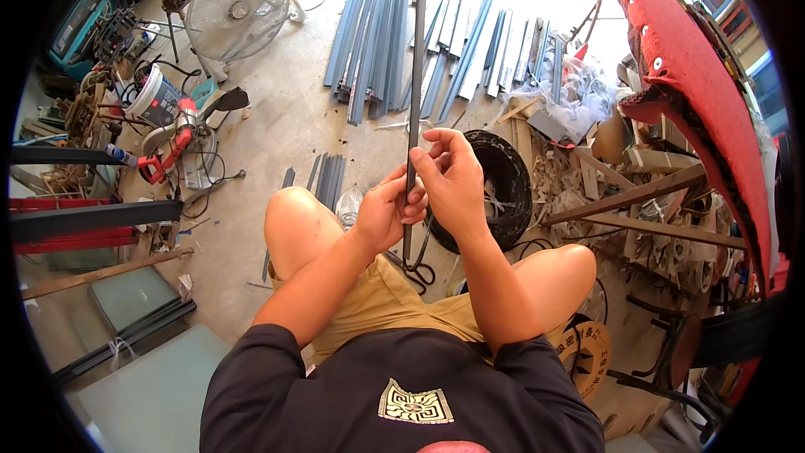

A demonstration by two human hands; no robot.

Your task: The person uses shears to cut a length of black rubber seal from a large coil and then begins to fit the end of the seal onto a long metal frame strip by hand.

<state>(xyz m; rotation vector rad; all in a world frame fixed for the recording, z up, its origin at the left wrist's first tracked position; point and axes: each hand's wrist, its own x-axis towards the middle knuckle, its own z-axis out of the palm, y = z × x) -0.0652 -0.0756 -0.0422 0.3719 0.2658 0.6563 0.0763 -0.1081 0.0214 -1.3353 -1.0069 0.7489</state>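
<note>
A long, narrow dark metal profile bar stands nearly upright in front of me, running from between my knees out past the top edge of the head view. My left hand is closed round its lower part, with the fingertips curled to its right side. Just above, my right hand has its thumb pressed to the bar and its index finger bent over; the other fingers are partly hidden. Below both hands, a thin black strip loops on the floor near the bar's lower end.
Bundles of grey profiles lie ahead. A black ring-shaped coil is beyond my right knee, near a scrap heap. At left stand a fan, a red-handled cutting saw and glass panes. Red cloth hangs at right.
</note>
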